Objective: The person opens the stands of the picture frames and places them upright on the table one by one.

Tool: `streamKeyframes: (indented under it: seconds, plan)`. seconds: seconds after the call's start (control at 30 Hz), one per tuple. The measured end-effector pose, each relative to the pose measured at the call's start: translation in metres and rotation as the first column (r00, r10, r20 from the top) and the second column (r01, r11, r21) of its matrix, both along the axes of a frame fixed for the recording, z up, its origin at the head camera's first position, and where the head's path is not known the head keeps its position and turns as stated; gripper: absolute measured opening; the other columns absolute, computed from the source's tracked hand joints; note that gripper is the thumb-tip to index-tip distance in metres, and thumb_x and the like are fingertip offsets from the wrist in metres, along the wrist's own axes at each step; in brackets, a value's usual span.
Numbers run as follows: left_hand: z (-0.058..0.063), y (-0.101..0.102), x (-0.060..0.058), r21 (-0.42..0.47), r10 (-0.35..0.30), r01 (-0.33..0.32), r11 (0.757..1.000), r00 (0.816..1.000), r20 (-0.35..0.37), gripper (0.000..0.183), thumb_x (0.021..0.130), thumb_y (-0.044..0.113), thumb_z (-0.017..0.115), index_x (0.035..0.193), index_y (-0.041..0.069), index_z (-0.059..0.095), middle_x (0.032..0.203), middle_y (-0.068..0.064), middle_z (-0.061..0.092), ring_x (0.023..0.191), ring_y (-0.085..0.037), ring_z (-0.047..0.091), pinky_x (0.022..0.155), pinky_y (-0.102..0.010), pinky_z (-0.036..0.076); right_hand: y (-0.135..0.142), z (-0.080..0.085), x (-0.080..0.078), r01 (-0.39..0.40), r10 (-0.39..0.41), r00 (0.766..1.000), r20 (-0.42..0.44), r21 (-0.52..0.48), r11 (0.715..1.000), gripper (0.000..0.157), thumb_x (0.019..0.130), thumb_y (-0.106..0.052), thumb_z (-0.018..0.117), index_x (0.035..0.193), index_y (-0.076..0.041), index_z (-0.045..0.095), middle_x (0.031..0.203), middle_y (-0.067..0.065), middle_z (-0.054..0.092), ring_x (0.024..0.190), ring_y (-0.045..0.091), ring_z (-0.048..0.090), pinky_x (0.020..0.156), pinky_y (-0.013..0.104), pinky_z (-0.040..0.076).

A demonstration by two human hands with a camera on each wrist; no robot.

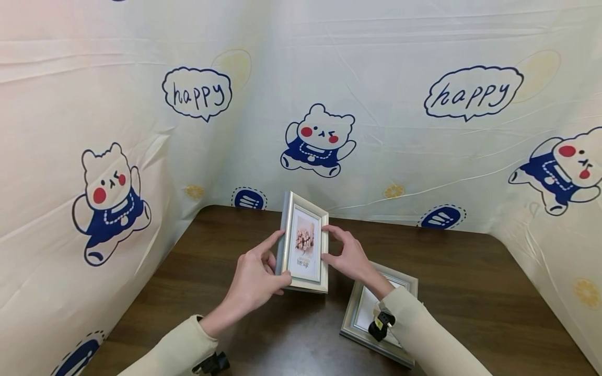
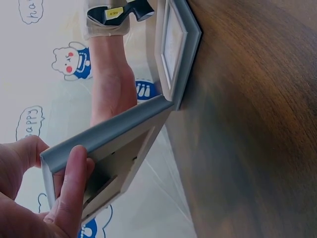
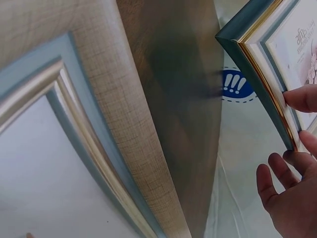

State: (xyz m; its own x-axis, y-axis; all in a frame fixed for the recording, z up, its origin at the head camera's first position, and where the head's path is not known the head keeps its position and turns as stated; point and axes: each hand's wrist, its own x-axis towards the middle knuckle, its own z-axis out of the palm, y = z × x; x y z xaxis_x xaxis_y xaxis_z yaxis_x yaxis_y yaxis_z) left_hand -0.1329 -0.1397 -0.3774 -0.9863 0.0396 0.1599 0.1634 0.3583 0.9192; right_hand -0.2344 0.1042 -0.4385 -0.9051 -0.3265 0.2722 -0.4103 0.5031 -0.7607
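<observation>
A silver-gold picture frame (image 1: pixel 307 245) with a pink flower print is held up tilted over the table, its front towards me in the head view. My left hand (image 1: pixel 254 279) grips its left side near the lower corner, thumb on the front. In the left wrist view, a finger (image 2: pixel 72 183) of that hand lies along the side, and the open-looking back of the frame shows. My right hand (image 1: pixel 350 258) pinches the right edge, with the thumb and a finger (image 3: pixel 304 99) at the border. A second picture frame (image 1: pixel 350 318) lies face up under my right forearm, which hides part of it.
The brown wooden table (image 1: pixel 479 292) carries both frames' work area. A pale cloth (image 1: pixel 395 146) with printed bears and "happy" bubbles hangs behind and at both sides. Wrist cameras with dark mounts (image 1: pixel 381 325) sit at the cream sleeves (image 1: pixel 428 334).
</observation>
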Motion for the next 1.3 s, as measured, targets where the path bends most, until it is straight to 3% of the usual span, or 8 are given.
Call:
streamKeyframes:
  seconds: [0.3,0.6,0.83,1.07,1.3]
  plan:
    - [-0.001,0.001,0.0,0.006,0.005,-0.005,1.0,1.0,-0.012,0.092,0.073,-0.011,0.077,0.155,0.022,0.053,0.074,-0.01,0.059,0.055,-0.022,0.065,0.049,-0.035,0.058,0.0,0.0,0.002,-0.004,0.004,1.0,-0.01,-0.01,1.0,0.064,0.087,-0.009,0.08,0.147,-0.01,0.058,0.141,0.015,0.062,0.126,0.042,0.054,0.092,0.063,0.049]
    - [-0.002,0.0,0.002,0.018,0.032,-0.032,0.999,0.999,-0.014,0.091,0.072,-0.011,0.077,0.153,0.024,0.056,0.073,-0.01,0.058,0.055,-0.021,0.066,0.05,-0.035,0.059,-0.001,0.001,0.003,0.004,-0.003,0.999,-0.038,0.028,1.0,0.066,0.087,-0.009,0.08,0.149,-0.01,0.056,0.137,0.014,0.061,0.12,0.035,0.056,0.081,0.043,0.048]
    - [-0.002,-0.001,0.002,0.025,0.061,-0.061,0.998,0.998,-0.005,0.087,0.073,-0.009,0.078,0.151,0.026,0.059,0.074,-0.011,0.059,0.055,-0.022,0.066,0.051,-0.037,0.059,0.0,0.006,0.005,0.02,-0.019,0.999,-0.026,0.018,1.0,0.067,0.09,-0.011,0.075,0.153,-0.012,0.051,0.138,0.016,0.059,0.122,0.037,0.056,0.087,0.051,0.048]
    - [-0.002,-0.002,0.001,0.024,0.066,-0.066,0.998,0.998,-0.003,0.083,0.075,-0.008,0.079,0.15,0.023,0.06,0.074,-0.011,0.059,0.057,-0.023,0.066,0.051,-0.035,0.059,0.001,0.015,0.004,0.125,-0.125,0.987,-0.097,-0.014,0.992,0.067,0.091,-0.013,0.069,0.155,-0.011,0.049,0.146,0.015,0.058,0.121,0.033,0.055,0.089,0.047,0.046]
    - [-0.001,-0.002,0.001,0.03,0.072,-0.071,0.997,0.997,-0.015,0.082,0.074,-0.009,0.079,0.148,0.022,0.061,0.074,-0.011,0.059,0.058,-0.023,0.066,0.051,-0.037,0.059,-0.003,0.027,0.004,0.243,-0.252,0.953,-0.17,-0.074,0.967,0.053,0.089,-0.012,0.071,0.141,-0.007,0.061,0.135,0.015,0.061,0.114,0.034,0.052,0.088,0.05,0.044]
